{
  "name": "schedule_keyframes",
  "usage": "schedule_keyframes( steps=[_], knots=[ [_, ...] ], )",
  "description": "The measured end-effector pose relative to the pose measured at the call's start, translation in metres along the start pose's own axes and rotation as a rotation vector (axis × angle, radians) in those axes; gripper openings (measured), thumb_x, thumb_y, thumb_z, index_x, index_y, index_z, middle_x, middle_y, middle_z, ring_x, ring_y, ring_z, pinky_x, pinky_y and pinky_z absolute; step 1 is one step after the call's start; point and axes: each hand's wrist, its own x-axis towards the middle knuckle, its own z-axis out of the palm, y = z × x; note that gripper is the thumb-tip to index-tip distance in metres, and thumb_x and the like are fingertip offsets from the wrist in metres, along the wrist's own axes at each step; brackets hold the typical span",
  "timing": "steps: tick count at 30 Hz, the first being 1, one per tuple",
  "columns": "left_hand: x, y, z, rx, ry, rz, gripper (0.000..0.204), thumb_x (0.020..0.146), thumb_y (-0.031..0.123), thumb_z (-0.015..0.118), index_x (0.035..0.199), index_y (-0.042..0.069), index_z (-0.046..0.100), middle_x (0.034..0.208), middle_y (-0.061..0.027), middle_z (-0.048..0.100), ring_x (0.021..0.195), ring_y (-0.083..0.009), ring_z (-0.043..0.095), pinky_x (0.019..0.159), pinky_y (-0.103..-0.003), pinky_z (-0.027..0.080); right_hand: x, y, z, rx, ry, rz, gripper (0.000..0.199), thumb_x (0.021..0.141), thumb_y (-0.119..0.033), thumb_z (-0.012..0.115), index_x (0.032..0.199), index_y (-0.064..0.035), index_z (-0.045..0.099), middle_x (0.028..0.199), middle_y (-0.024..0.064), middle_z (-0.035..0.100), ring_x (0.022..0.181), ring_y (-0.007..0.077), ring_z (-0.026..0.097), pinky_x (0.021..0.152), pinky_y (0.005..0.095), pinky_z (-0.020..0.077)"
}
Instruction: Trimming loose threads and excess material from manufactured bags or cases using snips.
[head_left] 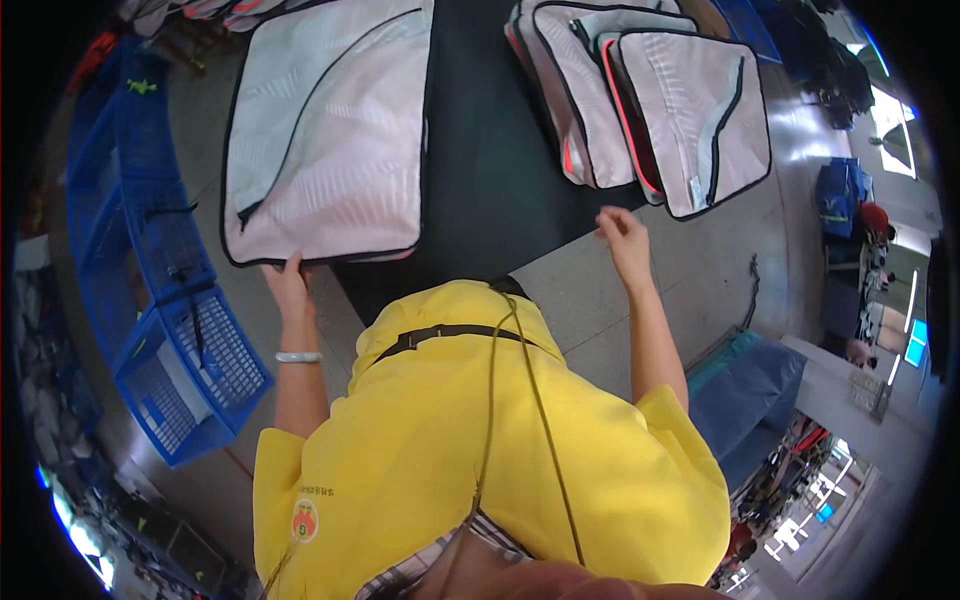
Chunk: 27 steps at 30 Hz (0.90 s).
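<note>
A large pale pink and grey fabric bag [355, 150] with black piping and a curved zipper lies flat at the left of the black table [480, 190]. My left hand [289, 284] grips its near edge, thumb on top and the other fingers hidden beneath. My right hand [626, 243] is over the table's near right edge, holding nothing that I can see, with its fingers loosely bent. Just beyond it sits a stack of similar bags [585, 95]. The top bag [700, 125] of that stack overhangs the table's right side; bright coral edging shows between the layers.
Blue plastic crates [205, 365] stand in a row on the floor to the left. At the right is a bundle under dark blue cloth [745, 390]. More pink fabric pieces [210, 12] lie at the far left, and other people [872, 225] are far off to the right.
</note>
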Motion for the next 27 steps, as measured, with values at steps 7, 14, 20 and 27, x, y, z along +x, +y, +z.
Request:
schedule_keyframes(
  steps=[7,14,20,27],
  knots=[
    [0.098,0.045,0.042,-0.072,-0.200,0.050,0.063,0.086,-0.002,0.060,0.142,0.015,0.033,0.110,-0.0053,0.059,0.091,-0.0159,0.060,0.073,-0.028,0.054,0.055,-0.001,-0.017,0.088,0.302,-0.146,0.019,0.090,-0.011,0.062,0.102,0.0028,0.064,0.086,0.0050,0.066,0.076,0.0108,0.061,0.071,0.0250,0.0486],
    [0.025,0.027,0.095,0.002,0.011,0.068,0.077,0.091,0.017,0.063,0.151,0.011,0.014,0.147,-0.0156,0.033,0.125,-0.0257,0.045,0.097,-0.039,0.043,0.102,0.072,-0.068,-0.141,1.137,-0.020,0.054,0.082,-0.020,0.071,0.126,0.0022,0.049,0.110,0.0167,0.054,0.102,0.0252,0.053,0.089,0.0362,0.0430],
    [-0.032,-0.004,0.078,0.328,0.047,0.363,0.073,0.092,0.020,0.063,0.149,0.004,0.020,0.148,-0.0206,0.030,0.127,-0.0296,0.044,0.103,-0.039,0.038,0.147,0.093,-0.126,0.951,0.437,0.507,0.063,0.081,-0.037,0.076,0.128,-0.0024,0.052,0.133,0.0121,0.053,0.114,0.0282,0.053,0.091,0.0397,0.0457],
    [-0.063,0.015,0.105,0.525,-0.071,0.466,0.071,0.089,0.018,0.067,0.147,0.008,0.028,0.145,-0.0197,0.027,0.129,-0.0341,0.039,0.097,-0.040,0.045,0.157,0.051,-0.219,0.793,0.366,0.157,0.040,0.087,-0.023,0.069,0.116,0.0043,0.060,0.107,0.0115,0.067,0.091,0.0220,0.067,0.083,0.0321,0.0518]
  ],
)
